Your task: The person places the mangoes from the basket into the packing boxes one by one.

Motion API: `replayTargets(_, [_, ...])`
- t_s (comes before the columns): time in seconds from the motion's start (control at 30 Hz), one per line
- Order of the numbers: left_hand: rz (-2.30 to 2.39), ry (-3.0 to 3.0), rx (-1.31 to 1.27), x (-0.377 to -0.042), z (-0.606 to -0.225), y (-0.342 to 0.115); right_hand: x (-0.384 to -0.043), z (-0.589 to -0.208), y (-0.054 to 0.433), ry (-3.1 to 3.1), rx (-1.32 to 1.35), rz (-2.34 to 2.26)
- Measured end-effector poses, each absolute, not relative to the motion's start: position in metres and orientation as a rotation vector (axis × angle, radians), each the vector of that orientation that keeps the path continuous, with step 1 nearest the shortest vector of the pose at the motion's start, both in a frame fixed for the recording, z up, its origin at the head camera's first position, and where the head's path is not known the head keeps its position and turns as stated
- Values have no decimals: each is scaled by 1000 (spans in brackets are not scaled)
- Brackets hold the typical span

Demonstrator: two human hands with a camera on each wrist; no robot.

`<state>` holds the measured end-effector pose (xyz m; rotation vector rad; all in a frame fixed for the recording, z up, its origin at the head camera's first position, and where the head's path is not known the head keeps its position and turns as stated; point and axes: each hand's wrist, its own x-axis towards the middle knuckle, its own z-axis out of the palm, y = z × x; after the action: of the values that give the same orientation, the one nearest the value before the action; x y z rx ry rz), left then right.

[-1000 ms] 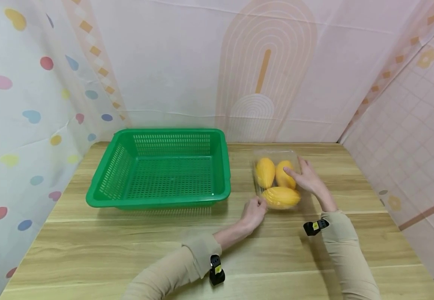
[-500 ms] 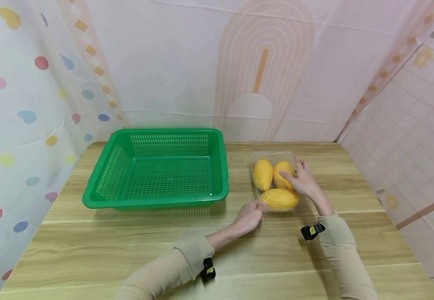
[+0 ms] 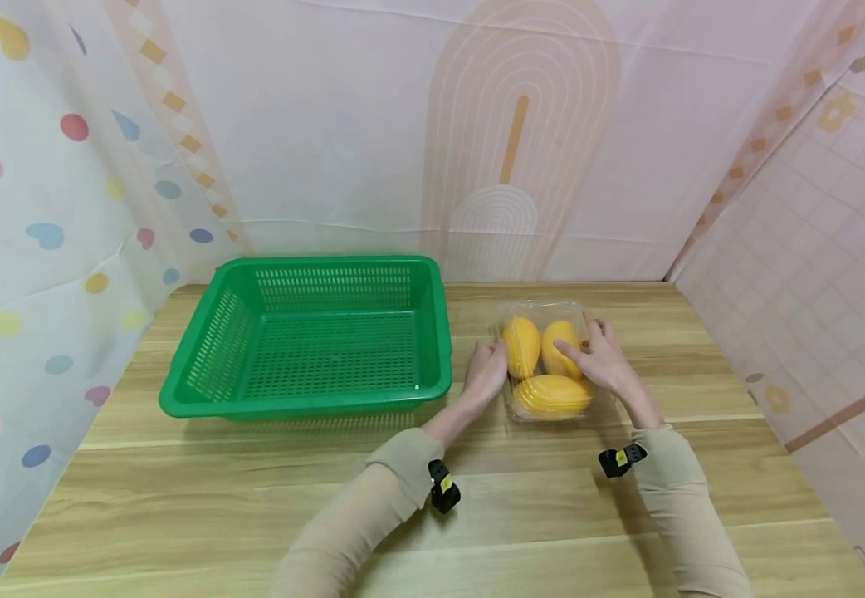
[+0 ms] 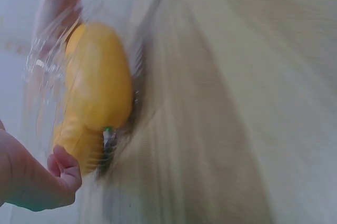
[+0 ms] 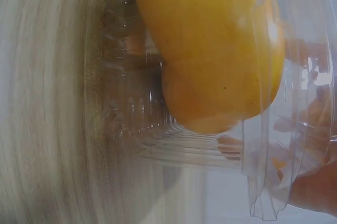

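Observation:
A clear plastic clamshell box (image 3: 555, 308) lies on the table with three yellow mangoes inside. Two mangoes lie side by side at the back, a left one (image 3: 522, 347) and a right one (image 3: 554, 355); a third mango (image 3: 550, 395) lies crosswise in front. My left hand (image 3: 486, 371), fingers curled, pinches the box's left edge; in the left wrist view its curled thumb and finger (image 4: 66, 169) are beside the rim. My right hand (image 3: 606, 359) grips the right side, thumb over the lid. The right wrist view shows a mango (image 5: 210, 50) close up through the plastic.
A green slotted plastic basket (image 3: 305, 409) with nothing in it stands left of the box, close to my left hand. The wooden table (image 3: 552, 507) runs back to a printed cloth backdrop (image 3: 343, 149). More cloth hangs on both sides.
My left hand has moved from the box's front left corner back along its left edge. My right hand has stayed at the right side. The camera view has shifted slightly.

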<state>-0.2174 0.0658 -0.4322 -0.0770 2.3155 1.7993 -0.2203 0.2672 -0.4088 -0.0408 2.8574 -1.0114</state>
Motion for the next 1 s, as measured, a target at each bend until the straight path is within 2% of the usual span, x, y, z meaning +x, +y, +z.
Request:
replayTargets(0.23, [1784, 2394, -111, -235, -431, 71, -221, -409, 265, 2867, -22, -1005])
replayTargets(0.63, [1808, 2306, 56, -226, -437, 73, -219, -405, 267, 2855, -56, -989])
replayTargets(1.0, [1895, 2337, -274, -252, -441, 77, -218, -408, 269, 2851, -60, -993])
